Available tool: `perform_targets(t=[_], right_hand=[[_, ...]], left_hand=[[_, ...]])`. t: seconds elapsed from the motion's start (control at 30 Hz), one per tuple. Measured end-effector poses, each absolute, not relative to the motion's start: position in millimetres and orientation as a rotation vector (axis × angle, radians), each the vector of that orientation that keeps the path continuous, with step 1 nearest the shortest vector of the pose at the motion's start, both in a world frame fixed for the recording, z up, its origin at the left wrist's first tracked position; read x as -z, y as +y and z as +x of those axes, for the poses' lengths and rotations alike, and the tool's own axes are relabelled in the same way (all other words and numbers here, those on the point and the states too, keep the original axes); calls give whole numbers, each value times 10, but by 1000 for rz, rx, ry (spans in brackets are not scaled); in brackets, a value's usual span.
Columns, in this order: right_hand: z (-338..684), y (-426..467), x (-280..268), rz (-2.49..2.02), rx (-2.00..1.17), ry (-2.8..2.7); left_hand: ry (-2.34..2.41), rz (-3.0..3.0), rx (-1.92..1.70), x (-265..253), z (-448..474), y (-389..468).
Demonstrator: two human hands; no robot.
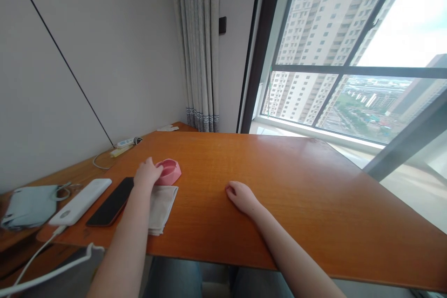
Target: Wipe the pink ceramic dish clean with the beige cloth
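Observation:
On the wooden table, a pink angular ashtray (pixel 171 171) sits left of the middle. My left hand (pixel 147 173) grips its left rim, the thumb reaching over the edge into the bowl and the other fingers mostly hidden outside. A folded pale cloth (pixel 162 208) lies just in front of the ashtray, partly covered by my left forearm. To the left of that arm lies a black phone (pixel 111 202), face up. My right hand (pixel 242 195) rests on the tabletop near the middle, fingers curled in, with nothing seen in it.
A white power bank (pixel 81 201) with a cable lies left of the phone. Farther left is a grey-blue pouch (pixel 30 206). A power strip (pixel 125 142) sits by the wall. The table (pixel 314 195) runs toward a window; a curtain (pixel 199 46) hangs behind it.

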State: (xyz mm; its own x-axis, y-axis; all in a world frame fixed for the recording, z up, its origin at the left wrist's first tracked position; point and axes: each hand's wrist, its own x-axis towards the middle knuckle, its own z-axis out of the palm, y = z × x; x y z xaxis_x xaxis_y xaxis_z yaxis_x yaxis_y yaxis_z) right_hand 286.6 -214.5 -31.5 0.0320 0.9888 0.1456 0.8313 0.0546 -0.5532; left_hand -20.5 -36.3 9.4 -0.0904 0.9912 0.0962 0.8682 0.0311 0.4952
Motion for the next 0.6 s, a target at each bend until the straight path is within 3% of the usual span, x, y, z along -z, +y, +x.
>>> perform_targets(t=[0.2,0.6], right_hand=[[2852,-2154,285,-1822,-427,-1838],[3063,-1967,412,-1713,-714,-1225]], left_hand=[[1934,1943,-508,192,-426,-149],[1660,2053,-362,-82,92,-352]])
